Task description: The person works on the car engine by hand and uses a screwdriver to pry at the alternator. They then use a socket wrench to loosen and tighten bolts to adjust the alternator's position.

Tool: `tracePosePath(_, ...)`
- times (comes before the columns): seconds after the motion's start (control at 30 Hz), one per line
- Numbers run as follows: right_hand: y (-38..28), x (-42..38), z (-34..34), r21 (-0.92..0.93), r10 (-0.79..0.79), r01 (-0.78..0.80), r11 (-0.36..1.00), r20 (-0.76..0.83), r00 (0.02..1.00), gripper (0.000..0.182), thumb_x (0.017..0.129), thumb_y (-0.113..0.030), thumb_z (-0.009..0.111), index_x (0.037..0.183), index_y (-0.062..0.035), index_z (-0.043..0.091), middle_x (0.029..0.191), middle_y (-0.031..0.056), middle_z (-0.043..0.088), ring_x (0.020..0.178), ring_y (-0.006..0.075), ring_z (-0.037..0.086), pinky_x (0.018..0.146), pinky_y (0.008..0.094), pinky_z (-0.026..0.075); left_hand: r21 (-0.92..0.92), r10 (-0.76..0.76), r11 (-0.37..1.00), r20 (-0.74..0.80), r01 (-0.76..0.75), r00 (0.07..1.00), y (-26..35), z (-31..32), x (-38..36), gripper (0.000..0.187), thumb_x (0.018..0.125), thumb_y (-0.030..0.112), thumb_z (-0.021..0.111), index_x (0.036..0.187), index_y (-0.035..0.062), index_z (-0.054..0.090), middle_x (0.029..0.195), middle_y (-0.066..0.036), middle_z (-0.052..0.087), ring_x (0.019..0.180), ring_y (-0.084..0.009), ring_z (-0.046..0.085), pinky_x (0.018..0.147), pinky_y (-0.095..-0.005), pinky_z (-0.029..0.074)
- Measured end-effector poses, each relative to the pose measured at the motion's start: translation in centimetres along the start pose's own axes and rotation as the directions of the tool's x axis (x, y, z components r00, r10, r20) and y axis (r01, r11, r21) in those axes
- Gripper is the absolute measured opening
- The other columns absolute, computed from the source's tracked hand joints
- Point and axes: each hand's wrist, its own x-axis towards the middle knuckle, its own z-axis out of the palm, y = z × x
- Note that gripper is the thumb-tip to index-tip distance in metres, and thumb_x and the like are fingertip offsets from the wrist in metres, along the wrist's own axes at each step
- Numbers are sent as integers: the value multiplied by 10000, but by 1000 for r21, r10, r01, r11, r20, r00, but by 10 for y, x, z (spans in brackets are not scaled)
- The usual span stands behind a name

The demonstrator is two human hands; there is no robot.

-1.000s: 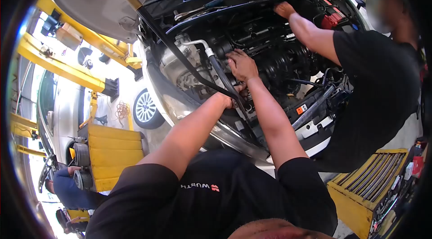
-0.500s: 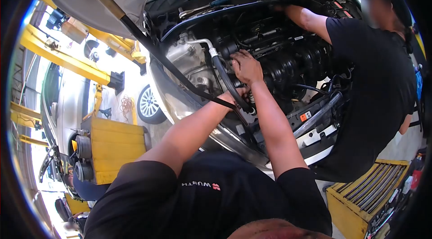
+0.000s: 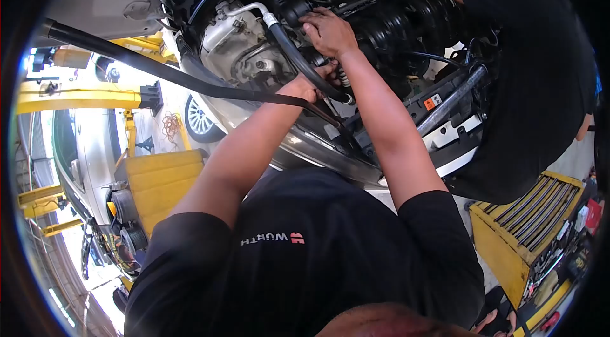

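Observation:
In the head view, my right hand (image 3: 331, 33) rests on the black engine (image 3: 387, 26), its fingers spread over a dark part. Below it, my left hand (image 3: 314, 81) reaches in beside a thick black hose (image 3: 293, 54) with a silver pipe end. The left fingertips are partly behind the hose, near a ribbed fitting (image 3: 344, 77), and what they touch is hidden. A long black strut (image 3: 184, 81) crosses over the left wrist. Left of the hose lies a silvery metal housing (image 3: 223, 37).
A co-worker in a dark shirt (image 3: 524, 89) leans over the engine at the right, one arm reaching in. A yellow cart (image 3: 508, 245) stands lower right, a yellow box (image 3: 162, 188) at left. The car's front edge (image 3: 298, 146) lies under my forearms.
The view has shifted, so the engine bay sits higher and further left in the picture. My hands keep nearly the same places on the engine.

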Motion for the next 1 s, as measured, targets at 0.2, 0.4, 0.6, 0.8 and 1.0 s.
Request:
tracePosePath(0.2,5,1,4,5,8,-8,1000,-4,1000,348,948,-369,521,1180,-206,722,1269,12,681,1323,252,521,1028,439,487,-295,-6,951,270,88,963,7,8,-19,206,951,339,684,1022,146,669,865,21,664,839,-187,696,560,-307,530)
tracePosePath(0.4,1,1,1,28,-10,10,1000,-14,1000,342,949,-360,528,1175,-192,722,1245,29,691,1320,256,523,1036,434,480,-176,36,984,197,-1,980,-3,-12,4,218,942,331,696,1051,144,677,943,0,698,862,-189,702,642,-329,562)
tracePosePath(0.6,-1,0,1,2,-38,38,999,-17,999,339,947,-329,530,1176,-166,720,1289,39,668,1315,288,520,1044,431,472,-306,48,949,375,74,926,-3,-9,6,289,997,362,595,1101,104,675,1005,-47,729,878,-212,701,745,-377,582)
tracePosePath(0.8,-4,2,-2,-4,-65,65,998,-6,998,333,946,-300,530,1176,-145,714,1272,46,674,1310,301,521,1041,425,471,-230,84,972,199,-36,976,6,9,-26,273,987,358,628,1007,88,662,896,-34,701,820,-196,698,685,-360,584)
tracePosePath(1.0,-7,1,-5,8,-43,43,999,10,999,331,949,-285,525,1178,-139,713,1270,44,675,1315,299,516,1053,421,462,-241,-34,962,359,128,933,3,-2,-8,263,1002,356,607,1019,104,681,916,-55,726,788,-191,706,666,-343,594)
